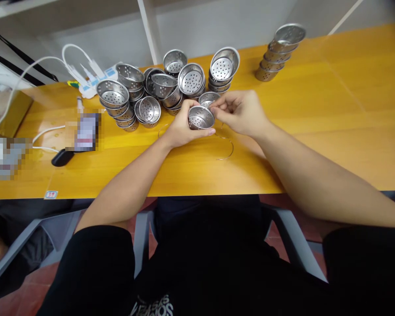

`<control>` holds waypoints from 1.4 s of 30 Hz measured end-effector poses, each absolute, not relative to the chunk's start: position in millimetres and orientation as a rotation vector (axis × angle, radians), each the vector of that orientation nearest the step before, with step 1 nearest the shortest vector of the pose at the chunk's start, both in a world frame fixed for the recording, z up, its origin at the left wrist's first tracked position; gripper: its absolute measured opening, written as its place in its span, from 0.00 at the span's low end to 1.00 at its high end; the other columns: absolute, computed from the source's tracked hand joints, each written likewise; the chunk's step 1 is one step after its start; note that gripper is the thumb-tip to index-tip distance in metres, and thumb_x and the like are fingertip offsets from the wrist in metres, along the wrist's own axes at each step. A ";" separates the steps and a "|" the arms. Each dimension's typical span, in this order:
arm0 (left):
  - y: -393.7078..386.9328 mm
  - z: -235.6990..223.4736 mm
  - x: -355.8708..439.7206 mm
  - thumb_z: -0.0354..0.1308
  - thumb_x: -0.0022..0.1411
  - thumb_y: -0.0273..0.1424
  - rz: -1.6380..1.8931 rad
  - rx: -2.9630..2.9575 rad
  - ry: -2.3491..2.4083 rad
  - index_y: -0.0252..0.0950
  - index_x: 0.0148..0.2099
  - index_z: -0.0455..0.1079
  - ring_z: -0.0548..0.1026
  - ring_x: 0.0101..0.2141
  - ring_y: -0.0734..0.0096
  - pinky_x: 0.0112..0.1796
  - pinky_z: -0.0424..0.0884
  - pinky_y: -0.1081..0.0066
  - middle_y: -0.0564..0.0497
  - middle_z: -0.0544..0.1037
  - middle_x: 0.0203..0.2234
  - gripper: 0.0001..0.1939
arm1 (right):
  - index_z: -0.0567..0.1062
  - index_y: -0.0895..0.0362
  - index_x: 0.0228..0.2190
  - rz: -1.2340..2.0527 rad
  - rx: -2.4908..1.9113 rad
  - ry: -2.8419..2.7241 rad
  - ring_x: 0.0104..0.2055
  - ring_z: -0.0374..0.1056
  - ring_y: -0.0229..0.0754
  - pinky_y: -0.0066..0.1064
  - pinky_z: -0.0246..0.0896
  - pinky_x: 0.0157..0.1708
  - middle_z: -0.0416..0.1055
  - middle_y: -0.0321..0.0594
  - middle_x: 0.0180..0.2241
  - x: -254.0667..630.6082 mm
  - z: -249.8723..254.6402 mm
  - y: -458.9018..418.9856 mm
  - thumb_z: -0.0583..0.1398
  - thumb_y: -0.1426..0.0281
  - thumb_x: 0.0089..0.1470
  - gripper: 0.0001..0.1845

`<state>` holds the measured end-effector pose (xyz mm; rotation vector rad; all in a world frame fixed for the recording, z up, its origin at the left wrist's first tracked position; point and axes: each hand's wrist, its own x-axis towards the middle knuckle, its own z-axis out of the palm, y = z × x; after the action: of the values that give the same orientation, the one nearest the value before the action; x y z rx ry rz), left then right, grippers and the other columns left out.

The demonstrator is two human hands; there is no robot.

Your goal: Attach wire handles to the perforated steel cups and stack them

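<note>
My left hand is wrapped round a small perforated steel strainer cup, held just above the yellow table. My right hand pinches at the cup's right rim with thumb and fingers closed, apparently on a thin wire handle. A second cup sits right behind the held one. Thin wire rings lie on the table under and in front of my hands.
A heap of several stacked strainer cups fills the table's back middle. A neat stack of cups stands at the back right. A white power strip with cables, a phone and a black object lie at left.
</note>
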<state>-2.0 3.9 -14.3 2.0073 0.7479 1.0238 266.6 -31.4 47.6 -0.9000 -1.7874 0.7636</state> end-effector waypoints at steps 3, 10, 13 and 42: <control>4.0 -15.8 -1.2 0.87 0.59 0.74 1.028 2.041 0.723 0.46 0.73 0.66 0.88 0.58 0.51 0.62 0.89 0.48 0.45 0.81 0.61 0.59 | 0.92 0.48 0.40 0.763 -0.927 -1.791 0.30 0.67 0.46 0.41 0.65 0.28 0.81 0.41 0.31 263.8 49.2 -32.9 0.85 0.47 0.69 0.20; 0.3 -14.6 2.3 0.87 0.59 0.74 1.015 2.038 0.734 0.46 0.76 0.65 0.88 0.60 0.49 0.64 0.88 0.47 0.44 0.81 0.61 0.61 | 0.88 0.49 0.37 0.712 -0.990 -1.759 0.28 0.61 0.43 0.40 0.57 0.28 0.72 0.37 0.27 255.3 49.1 -35.8 0.84 0.56 0.70 0.16; -4.8 -11.2 7.3 0.88 0.56 0.74 1.047 2.028 0.764 0.45 0.74 0.67 0.88 0.59 0.50 0.64 0.87 0.46 0.46 0.82 0.60 0.62 | 0.88 0.48 0.41 0.702 -1.003 -1.733 0.28 0.62 0.44 0.40 0.62 0.29 0.69 0.34 0.27 249.2 48.2 -38.4 0.84 0.61 0.68 0.13; -16.1 5.2 7.4 0.85 0.55 0.78 0.955 1.997 0.753 0.43 0.71 0.72 0.92 0.56 0.51 0.61 0.91 0.50 0.43 0.89 0.57 0.61 | 0.83 0.46 0.38 1.106 -0.852 -1.750 0.25 0.66 0.44 0.45 0.61 0.24 0.83 0.41 0.32 266.2 79.9 -43.3 0.81 0.19 0.57 0.44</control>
<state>7.4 -16.1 5.2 1.9967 0.7529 0.9546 266.2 -43.3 79.9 -0.8523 -1.7498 1.1064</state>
